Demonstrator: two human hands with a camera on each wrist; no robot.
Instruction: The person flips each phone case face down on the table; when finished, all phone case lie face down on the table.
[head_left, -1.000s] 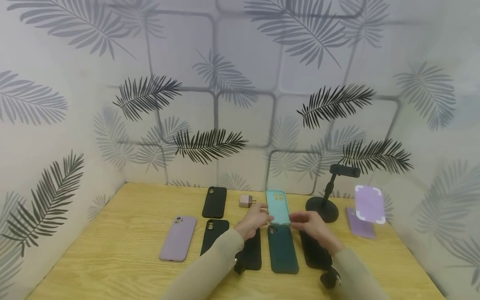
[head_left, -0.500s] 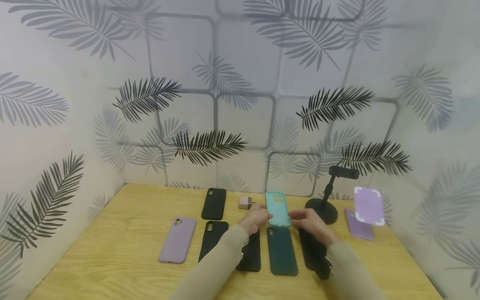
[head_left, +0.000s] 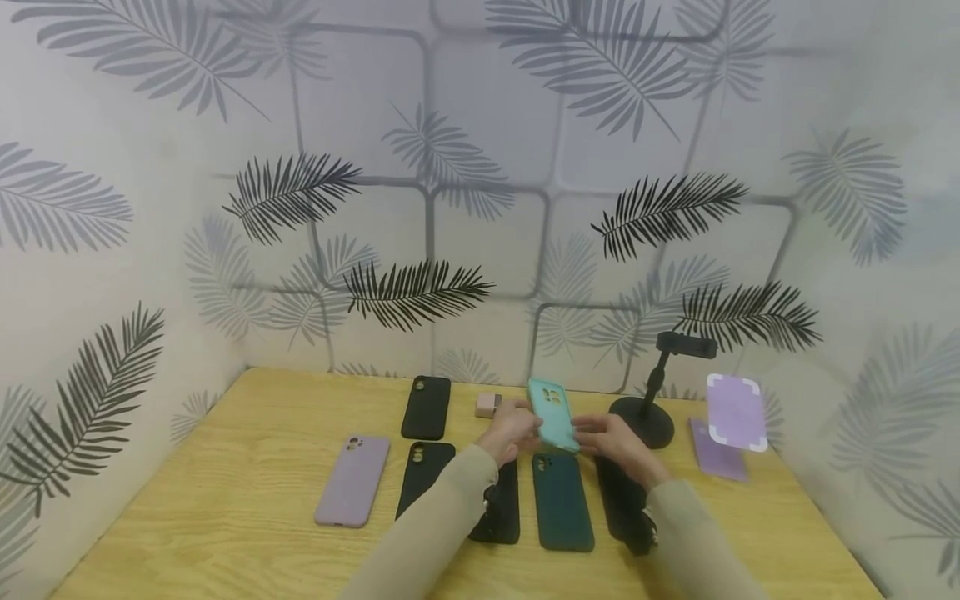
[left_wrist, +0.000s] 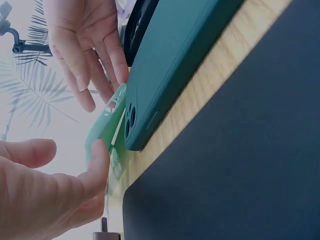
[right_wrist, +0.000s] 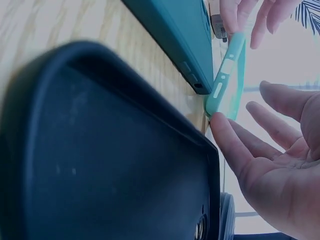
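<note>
A mint phone case (head_left: 553, 417) stands tilted at the back of the table, between my two hands. My left hand (head_left: 513, 429) is at its left edge; in the left wrist view a fingertip (left_wrist: 99, 150) meets the case while the thumb stays apart. Across from it, my right hand (head_left: 617, 443) has its fingers loosely extended, one fingertip (right_wrist: 218, 120) right at the case's lower corner. Just in front lies a dark green phone case (head_left: 562, 504). Black phone cases lie partly hidden below my left wrist (head_left: 506, 508) and my right wrist (right_wrist: 115, 150).
To the left are a lilac phone case (head_left: 354, 482) and two more black cases (head_left: 426, 408). A pink charger (head_left: 487, 406) sits behind my left hand. A black phone stand (head_left: 643, 421) and a lilac card with white corners (head_left: 737, 412) are at the right.
The mint case lay flat beyond the green one; it now tilts, its outline skewed and shifted slightly left. Both hands stay at its sides, the right fingers a little more spread.
</note>
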